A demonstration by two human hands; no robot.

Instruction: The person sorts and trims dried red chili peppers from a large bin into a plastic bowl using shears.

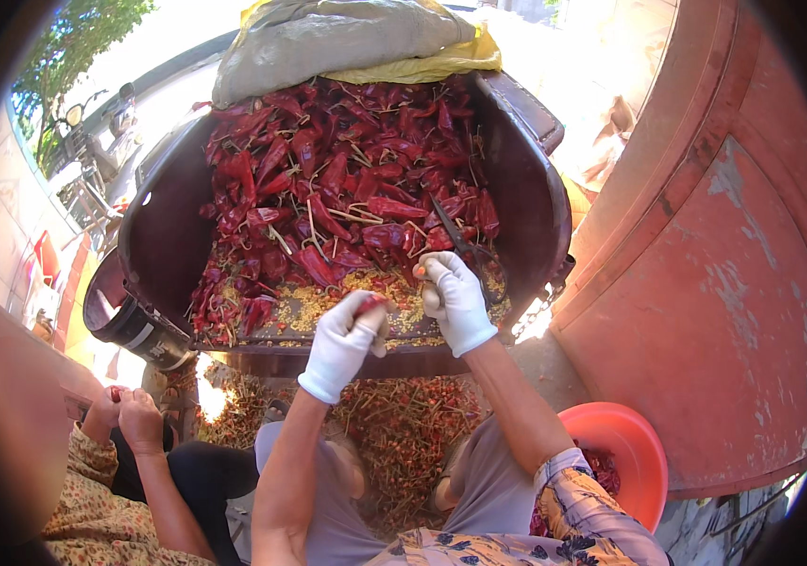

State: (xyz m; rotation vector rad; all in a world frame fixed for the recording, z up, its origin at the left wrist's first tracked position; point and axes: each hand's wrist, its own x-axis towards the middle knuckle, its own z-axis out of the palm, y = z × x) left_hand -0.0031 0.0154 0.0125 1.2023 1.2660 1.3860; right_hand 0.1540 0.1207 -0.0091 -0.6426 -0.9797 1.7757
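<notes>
My left hand, in a white glove, is closed around a dried red chili pepper above the near rim of a deep dark tub. My right hand, also gloved, is closed with its fingertips pinched; a small orange-red bit shows there, too small to name. Just behind the right hand are dark scissors, their blades pointing away over the peppers; whether the hand touches them I cannot tell. A heap of dried red chilies fills the tub, with yellow seeds scattered along its near side.
Grey and yellow sacks lie over the tub's far end. A black cylindrical container hangs at its left. Stems litter the floor between my legs. An orange-red basin holds chilies at right, near a red panel. Another person's hands work at left.
</notes>
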